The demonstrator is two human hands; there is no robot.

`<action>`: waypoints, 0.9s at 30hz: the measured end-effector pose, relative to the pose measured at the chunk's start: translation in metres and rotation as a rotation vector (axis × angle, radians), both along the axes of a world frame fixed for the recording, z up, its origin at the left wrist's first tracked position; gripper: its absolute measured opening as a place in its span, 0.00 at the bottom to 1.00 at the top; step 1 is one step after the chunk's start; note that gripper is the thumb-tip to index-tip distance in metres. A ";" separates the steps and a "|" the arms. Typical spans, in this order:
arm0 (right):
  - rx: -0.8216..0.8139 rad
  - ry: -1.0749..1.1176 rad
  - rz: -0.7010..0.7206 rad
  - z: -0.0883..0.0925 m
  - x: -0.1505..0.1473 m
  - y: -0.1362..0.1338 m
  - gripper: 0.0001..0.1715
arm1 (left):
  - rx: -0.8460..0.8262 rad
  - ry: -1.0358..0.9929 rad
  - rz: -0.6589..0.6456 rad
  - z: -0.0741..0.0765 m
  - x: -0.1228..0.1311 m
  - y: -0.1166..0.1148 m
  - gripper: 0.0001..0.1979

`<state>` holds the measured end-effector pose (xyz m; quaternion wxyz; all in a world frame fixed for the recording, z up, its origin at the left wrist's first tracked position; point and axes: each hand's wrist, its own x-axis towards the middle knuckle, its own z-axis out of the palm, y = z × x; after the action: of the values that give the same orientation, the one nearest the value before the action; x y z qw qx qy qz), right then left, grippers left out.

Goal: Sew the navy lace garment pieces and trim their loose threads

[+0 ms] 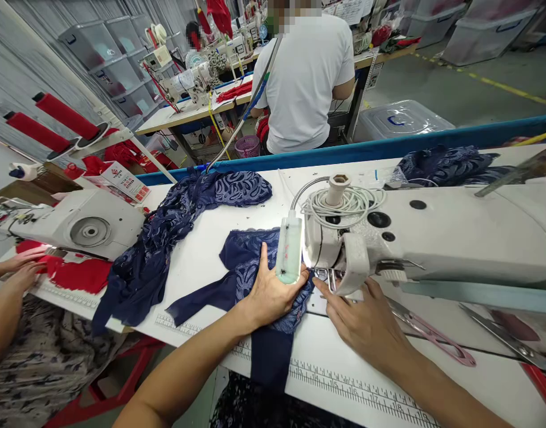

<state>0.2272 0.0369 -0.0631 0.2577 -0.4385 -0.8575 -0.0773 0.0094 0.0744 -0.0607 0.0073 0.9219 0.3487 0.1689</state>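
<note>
A navy garment piece (pixel 246 274) of leafy lace and plain fabric lies at nine o'clock from the metal presser foot (pixel 330 278); left hand (pixel 273 292) spread over it, right hand (pixel 364 321) at its edge, grip unclear.

pleated grey curtain (pixel 14 65), left | grey floor (pixel 486 113), yellow line (pixel 499 88) | wood-edged rear worktable (pixel 159 121) | stacked clear bins (pixel 90 49)

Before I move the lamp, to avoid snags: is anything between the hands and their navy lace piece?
Nothing visible: the left hand lies on the navy lace piece; the right hand is at its edge. The lamp hides some of it.
</note>
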 end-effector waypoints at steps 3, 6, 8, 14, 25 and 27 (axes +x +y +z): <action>0.010 0.019 -0.001 0.003 0.000 -0.001 0.20 | -0.013 -0.005 0.012 0.000 0.000 0.003 0.15; 0.006 0.062 -0.002 0.006 0.000 -0.001 0.18 | -0.012 -0.003 0.017 0.001 0.001 0.004 0.14; 0.013 0.086 -0.003 0.007 0.000 -0.002 0.18 | -0.008 0.004 0.019 0.001 0.001 0.004 0.15; 0.080 0.102 0.013 0.006 0.001 -0.003 0.15 | -0.018 0.007 0.002 0.013 -0.020 -0.011 0.15; 0.113 0.122 0.123 -0.003 0.008 0.000 0.15 | -0.081 0.030 0.551 0.022 0.003 -0.088 0.07; 0.139 0.128 0.139 -0.001 0.008 -0.001 0.15 | -0.119 0.084 0.589 0.017 0.002 -0.097 0.03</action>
<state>0.2349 0.0356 -0.0643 0.3465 -0.3632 -0.8602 -0.0903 0.0113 -0.0224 -0.0434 -0.0026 0.7854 0.6101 0.1047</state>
